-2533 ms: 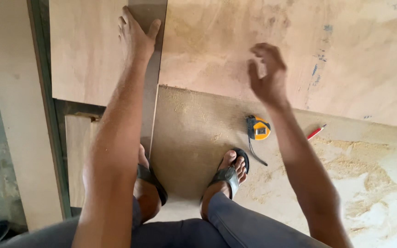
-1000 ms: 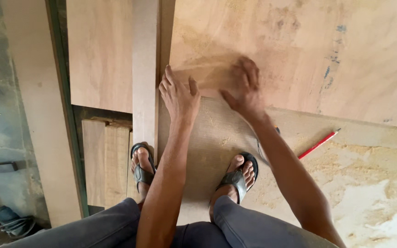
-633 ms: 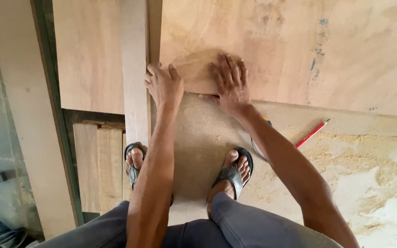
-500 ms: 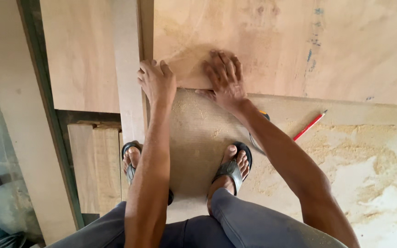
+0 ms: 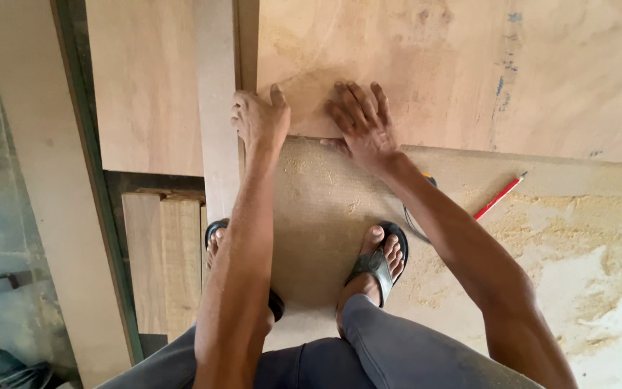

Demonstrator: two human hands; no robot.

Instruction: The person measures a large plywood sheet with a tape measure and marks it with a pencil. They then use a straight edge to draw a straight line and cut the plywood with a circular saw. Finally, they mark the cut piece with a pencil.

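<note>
A large plywood sheet (image 5: pixel 469 65) lies flat in front of me, dusted with sawdust. My left hand (image 5: pixel 259 119) rests on its near left corner, fingers curled over the sheet's left edge beside a narrow wooden strip (image 5: pixel 217 108). My right hand (image 5: pixel 363 124) lies palm down on the sheet's near edge, fingers spread, thumb tucked under the edge. Neither hand holds a loose object. My sandalled feet (image 5: pixel 377 263) stand on a lower brown board (image 5: pixel 325 223) covered in sawdust.
A red pencil (image 5: pixel 499 195) lies on the lower board to the right, and a bit of a yellow tape measure (image 5: pixel 427 177) shows behind my right forearm. Piled sawdust (image 5: pixel 584 245) spreads at right. Stacked planks (image 5: pixel 163 259) and a dark frame (image 5: pixel 88 158) stand at left.
Both hands came down from the air onto the near edge of the plywood sheet and drew closer together. In the last half second they hardly moved.
</note>
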